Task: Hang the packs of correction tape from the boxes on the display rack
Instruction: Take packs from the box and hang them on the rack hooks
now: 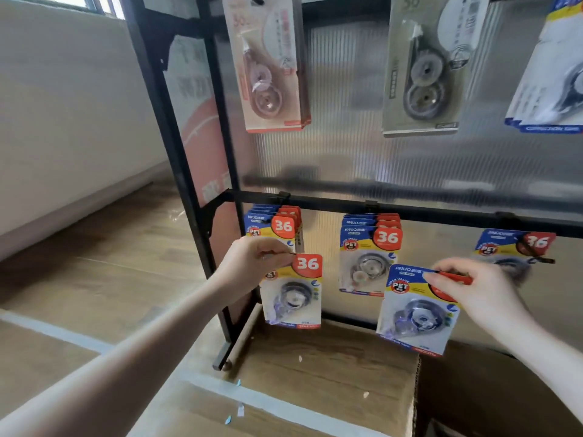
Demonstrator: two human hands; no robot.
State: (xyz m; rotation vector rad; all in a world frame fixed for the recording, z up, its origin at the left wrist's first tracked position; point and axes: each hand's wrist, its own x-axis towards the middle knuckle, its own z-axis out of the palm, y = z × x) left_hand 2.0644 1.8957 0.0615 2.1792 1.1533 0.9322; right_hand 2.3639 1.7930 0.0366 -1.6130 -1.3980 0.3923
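My left hand (pixel 252 263) pinches the top edge of one blue-and-red correction tape pack (pixel 293 294), held just below the leftmost bunch of packs (pixel 274 225) hanging on the lower black rail (pixel 410 211). My right hand (pixel 473 288) grips the top right corner of a second correction tape pack (pixel 416 310), which hangs tilted between the middle bunch (pixel 369 247) and the right-hand hook's packs (pixel 511 247). Both held packs are in front of the rack, off the hooks.
Pink (pixel 271 67), grey (pixel 422 67) and blue (pixel 549 74) packs hang on the upper row. An open cardboard box (pixel 315 367) sits on the wooden floor under the rack. The black rack post (pixel 220 279) stands beside my left forearm. A white wall is at the left.
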